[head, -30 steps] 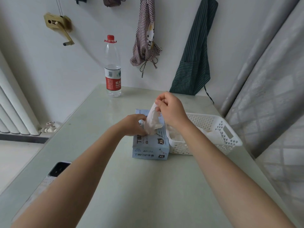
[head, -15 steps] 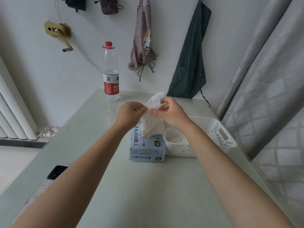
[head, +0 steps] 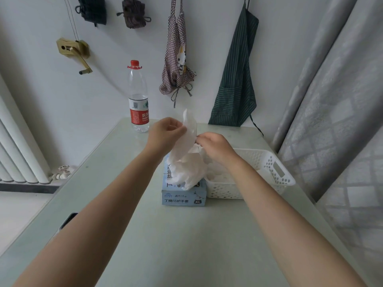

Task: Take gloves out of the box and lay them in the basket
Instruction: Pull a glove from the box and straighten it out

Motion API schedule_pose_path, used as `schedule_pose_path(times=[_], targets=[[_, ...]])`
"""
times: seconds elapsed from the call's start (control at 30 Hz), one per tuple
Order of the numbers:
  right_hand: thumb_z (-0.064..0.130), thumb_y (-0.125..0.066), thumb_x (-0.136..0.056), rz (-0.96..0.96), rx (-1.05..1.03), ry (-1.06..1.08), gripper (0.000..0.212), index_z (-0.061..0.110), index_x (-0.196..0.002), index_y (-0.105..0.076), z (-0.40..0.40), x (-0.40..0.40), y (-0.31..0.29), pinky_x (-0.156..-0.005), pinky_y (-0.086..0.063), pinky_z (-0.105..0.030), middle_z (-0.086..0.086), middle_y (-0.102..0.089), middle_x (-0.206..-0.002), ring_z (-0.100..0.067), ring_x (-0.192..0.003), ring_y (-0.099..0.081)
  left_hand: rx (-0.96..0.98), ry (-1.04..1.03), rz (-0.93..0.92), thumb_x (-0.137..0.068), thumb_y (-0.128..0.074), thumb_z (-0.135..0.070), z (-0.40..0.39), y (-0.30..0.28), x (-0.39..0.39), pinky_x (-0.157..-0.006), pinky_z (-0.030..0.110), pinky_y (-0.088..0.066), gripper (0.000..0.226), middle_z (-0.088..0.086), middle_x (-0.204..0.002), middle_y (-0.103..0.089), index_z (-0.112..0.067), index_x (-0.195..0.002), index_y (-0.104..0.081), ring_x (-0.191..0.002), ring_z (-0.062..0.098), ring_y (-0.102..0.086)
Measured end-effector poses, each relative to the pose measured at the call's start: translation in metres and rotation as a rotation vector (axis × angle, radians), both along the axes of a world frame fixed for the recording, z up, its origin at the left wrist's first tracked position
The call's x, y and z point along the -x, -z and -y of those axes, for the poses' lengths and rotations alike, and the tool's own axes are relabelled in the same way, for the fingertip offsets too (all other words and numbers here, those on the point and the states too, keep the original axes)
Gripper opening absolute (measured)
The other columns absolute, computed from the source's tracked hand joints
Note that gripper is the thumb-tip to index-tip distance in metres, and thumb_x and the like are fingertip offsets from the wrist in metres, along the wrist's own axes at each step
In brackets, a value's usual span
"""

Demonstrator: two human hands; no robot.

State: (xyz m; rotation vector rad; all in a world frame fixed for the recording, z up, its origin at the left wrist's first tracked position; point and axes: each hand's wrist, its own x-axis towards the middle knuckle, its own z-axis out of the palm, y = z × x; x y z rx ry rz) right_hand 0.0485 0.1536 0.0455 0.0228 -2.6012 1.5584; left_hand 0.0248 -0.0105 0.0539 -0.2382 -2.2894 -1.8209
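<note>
Single view, head-worn, wide-angle. Looks forward and down from above near edge of desk (head: 186,245). Both forearms enter from bottom corners and run up toward frame centre; left hand (head: 165,134) and right hand (head: 216,147) sit mid-frame, near lens. Faces white wall (head: 62,100) behind far edge of desk. Radiator (head: 18,150) at left margin, curtain (head: 342,121) filling right side. Straight lines bow at frame borders. No second view, so no shared area.
</note>
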Motion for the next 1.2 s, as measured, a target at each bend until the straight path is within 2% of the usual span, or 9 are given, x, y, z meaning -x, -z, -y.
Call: schedule_pose_path(times=[0.1,0.27,0.4,0.5,0.67,0.77,0.9,1.03,1.2], targets=[[0.053,-0.052,-0.092,0.018,0.085,0.027,0.055,0.001,-0.098,-0.068,0.003,-0.001,-0.003,-0.074,-0.044,-0.029,-0.004,-0.065,-0.09,-0.015,-0.083,-0.059,0.111,0.053,-0.007,-0.087,-0.071,-0.023,-0.001,0.006,-0.004,-0.059,0.019,-0.046,0.006,-0.007,-0.075,-0.068,-0.017,-0.088,-0.073,-0.068,0.009,-0.06],[0.017,-0.068,-0.089,-0.063,0.259,0.07,0.01,0.011,-0.089,-0.06,0.004,0.002,-0.01,-0.071,-0.052,-0.029,-0.001,-0.064,-0.081,-0.013,-0.073,-0.062,0.173,0.026,-0.006,-0.089,-0.068,-0.024,0.003,0.008,-0.006,-0.064,0.022,-0.048,0.011,-0.01,-0.075,-0.067,-0.016,-0.093,-0.074,-0.069,0.01,-0.059],[0.0,-0.07,-0.085,-0.021,0.579,-0.031,0.026,0.008,-0.101,-0.051,0.005,0.003,-0.025,-0.076,-0.055,-0.037,-0.011,-0.061,-0.087,-0.022,-0.07,-0.063,0.08,-0.024,-0.148,-0.088,-0.07,-0.021,0.005,-0.007,-0.008,-0.068,0.017,-0.047,0.001,-0.011,-0.081,-0.068,-0.02,-0.087,-0.07,-0.071,0.0,-0.06],[0.018,-0.07,-0.089,0.045,0.73,-0.147,0.042,0.002,-0.12,-0.048,0.006,-0.003,-0.035,-0.067,-0.054,-0.035,-0.01,-0.064,-0.082,-0.024,-0.066,-0.064,-0.022,-0.048,-0.277,-0.09,-0.067,-0.024,-0.003,-0.027,-0.014,-0.076,0.017,-0.048,0.004,-0.009,-0.092,-0.068,-0.021,-0.093,-0.069,-0.085,-0.004,-0.061],[0.063,-0.052,-0.087,0.116,0.69,-0.23,0.063,0.006,-0.113,-0.059,-0.008,-0.015,-0.041,-0.071,-0.051,-0.033,-0.009,-0.067,-0.083,-0.023,-0.076,-0.066,-0.15,0.08,-0.209,-0.088,-0.064,-0.032,-0.02,-0.042,-0.027,-0.086,0.039,-0.055,0.004,-0.001,-0.112,-0.066,-0.031,-0.088,-0.067,-0.104,0.019,-0.062],[0.054,-0.059,-0.088,0.06,0.702,-0.163,0.054,0.01,-0.117,-0.064,-0.019,-0.017,-0.041,-0.076,-0.053,-0.035,-0.009,-0.067,-0.095,-0.022,-0.087,-0.065,-0.051,0.19,-0.105,-0.081,-0.069,-0.03,-0.026,-0.035,-0.032,-0.088,0.045,-0.054,0.001,0.0,-0.109,-0.068,-0.029,-0.081,-0.069,-0.103,0.022,-0.063],[0.019,-0.067,-0.091,0.001,0.557,-0.047,0.03,0.002,-0.116,-0.064,-0.036,-0.023,-0.043,-0.08,-0.052,-0.039,-0.015,-0.068,-0.101,-0.029,-0.096,-0.064,-0.008,0.32,-0.019,-0.08,-0.075,-0.022,-0.033,-0.024,-0.035,-0.086,0.032,-0.051,0.014,0.005,-0.102,-0.072,-0.015,-0.088,-0.065,-0.097,0.014,-0.067],[0.016,-0.066,-0.091,0.016,0.502,-0.12,0.03,0.0,-0.116,-0.066,-0.047,-0.038,-0.054,-0.094,-0.05,-0.045,-0.021,-0.068,-0.109,-0.033,-0.102,-0.065,-0.133,0.433,0.057,-0.073,-0.061,-0.022,-0.041,-0.03,-0.034,-0.103,0.04,-0.044,0.04,0.006,-0.118,-0.067,-0.018,-0.113,-0.057,-0.116,0.025,-0.06],[0.033,-0.062,-0.091,-0.017,0.386,-0.19,0.028,0.009,-0.1,-0.075,-0.06,-0.049,-0.066,-0.092,-0.05,-0.043,-0.015,-0.072,-0.099,-0.032,-0.097,-0.068,-0.058,0.705,0.129,-0.076,-0.051,-0.004,-0.053,-0.04,-0.039,-0.101,0.049,-0.046,0.047,0.014,-0.108,-0.063,-0.005,-0.123,-0.056,-0.104,0.029,-0.061]])
